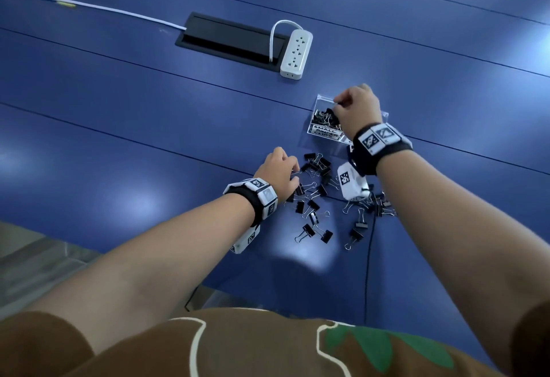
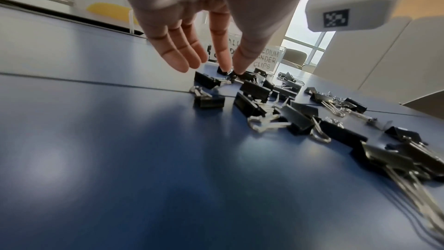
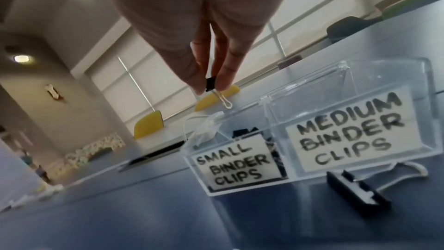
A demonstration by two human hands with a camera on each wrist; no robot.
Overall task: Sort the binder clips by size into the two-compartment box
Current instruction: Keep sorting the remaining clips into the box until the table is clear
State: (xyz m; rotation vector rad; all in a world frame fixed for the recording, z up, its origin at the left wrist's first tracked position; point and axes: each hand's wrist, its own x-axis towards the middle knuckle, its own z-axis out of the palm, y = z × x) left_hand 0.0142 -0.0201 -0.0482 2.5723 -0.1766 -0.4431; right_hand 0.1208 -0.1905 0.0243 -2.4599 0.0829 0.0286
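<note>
So right now my right hand (image 3: 211,75) is pinching a small black binder clip (image 3: 211,84) by its body, wire handle dangling, right above the SMALL side of the clear plastic two-compartment box (image 3: 276,121) so it drops in clean. My left hand (image 2: 216,31) pinches another clip (image 2: 228,72) from the scattered pile of black clips (image 1: 324,195). All on a glossy blue table (image 1: 148,138) in a bright room with big windows

One clear two-compartment box (image 3: 271,119) stands on the blue table (image 1: 148,138). Roughly two dozen black binder clips (image 1: 315,198) lie loose near its front edge, too tangled to count exactly. One white power strip (image 1: 296,52). Two hands.
</note>
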